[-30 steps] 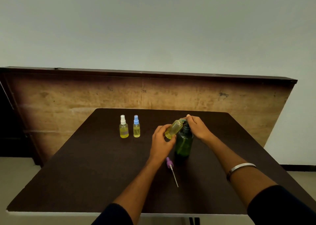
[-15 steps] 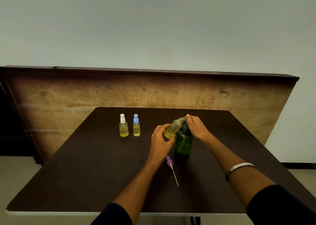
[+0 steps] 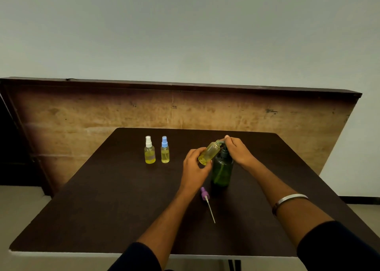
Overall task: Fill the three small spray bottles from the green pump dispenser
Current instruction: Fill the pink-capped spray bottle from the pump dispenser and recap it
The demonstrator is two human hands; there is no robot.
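A dark green pump dispenser (image 3: 222, 172) stands upright on the dark table (image 3: 102, 209). My right hand (image 3: 238, 150) rests over its pump head, fingers curled on it. My left hand (image 3: 194, 168) holds an uncapped small bottle (image 3: 209, 153) of yellow liquid, tilted with its mouth at the pump spout. Its purple spray cap (image 3: 203, 193) with a white dip tube lies on the table in front of the dispenser. Two capped small spray bottles stand at the back left: a white-capped bottle (image 3: 149, 153) and a blue-capped bottle (image 3: 165, 149), both holding yellow liquid.
A tall wooden board (image 3: 82, 116) stands behind the table's far edge. The table's near edge (image 3: 123, 255) is white. A metal bangle (image 3: 287, 200) circles my right wrist.
Hands, small bottle and dispenser keep the same pose. The view has shifted only slightly.
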